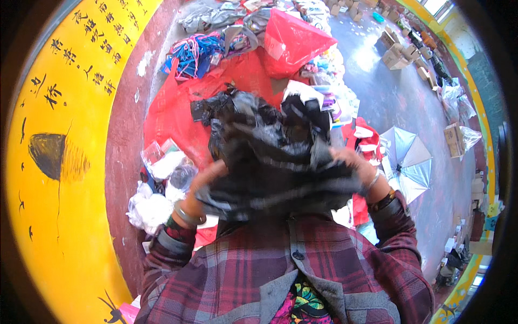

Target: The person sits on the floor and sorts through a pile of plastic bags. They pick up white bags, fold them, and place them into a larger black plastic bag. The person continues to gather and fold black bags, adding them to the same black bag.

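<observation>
A black plastic bag (275, 170), crumpled and blurred by motion, spans the space in front of my chest. My left hand (354, 162) grips its right edge in the picture, and my right hand (210, 176) grips its left edge; the fingertips of my right hand are hidden by the plastic. More crumpled black plastic (243, 105) is just beyond, over a red plastic sheet or bag (174, 109). A white item (303, 91) shows beside the black plastic.
White plastic bags (151, 212) lie at left, near the wall (125, 162). Blue and pink cords (198, 50) and a red plastic bag (293, 42) lie farther off. An open silver umbrella (404, 162) stands on the floor at right, with cardboard boxes (396, 56) beyond.
</observation>
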`<state>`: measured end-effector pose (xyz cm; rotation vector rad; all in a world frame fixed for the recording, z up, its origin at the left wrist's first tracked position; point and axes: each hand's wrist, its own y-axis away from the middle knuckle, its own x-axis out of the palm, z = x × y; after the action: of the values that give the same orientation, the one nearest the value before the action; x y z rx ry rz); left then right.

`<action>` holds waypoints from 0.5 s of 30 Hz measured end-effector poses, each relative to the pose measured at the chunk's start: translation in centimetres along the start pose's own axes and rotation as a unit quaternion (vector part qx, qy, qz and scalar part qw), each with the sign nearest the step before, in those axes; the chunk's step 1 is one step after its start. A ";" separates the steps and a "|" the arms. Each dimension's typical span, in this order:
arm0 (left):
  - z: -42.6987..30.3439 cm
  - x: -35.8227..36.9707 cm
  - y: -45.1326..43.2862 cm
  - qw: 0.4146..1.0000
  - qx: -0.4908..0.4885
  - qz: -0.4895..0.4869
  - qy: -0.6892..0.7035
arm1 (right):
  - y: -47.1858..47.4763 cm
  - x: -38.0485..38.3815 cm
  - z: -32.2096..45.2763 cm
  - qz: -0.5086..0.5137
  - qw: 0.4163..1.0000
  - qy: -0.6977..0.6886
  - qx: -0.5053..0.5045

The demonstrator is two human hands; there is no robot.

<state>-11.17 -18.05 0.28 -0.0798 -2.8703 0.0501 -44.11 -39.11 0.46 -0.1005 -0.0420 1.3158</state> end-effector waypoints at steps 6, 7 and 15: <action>3.9 4.4 4.4 0.998 0.015 -0.023 -0.052 | 1.9 4.8 -1.6 0.020 0.995 0.099 -0.015; 3.4 4.6 4.3 0.992 0.049 -0.022 -0.110 | 2.2 4.9 -1.6 0.013 0.995 0.097 -0.007; 1.6 3.9 3.3 0.995 -0.040 0.024 -0.091 | 2.0 5.6 1.3 -0.039 0.998 0.016 0.052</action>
<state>-15.15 -14.57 -0.33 -0.1691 -3.0525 -0.0510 -44.69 -33.12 1.38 -0.0308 0.0488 1.2353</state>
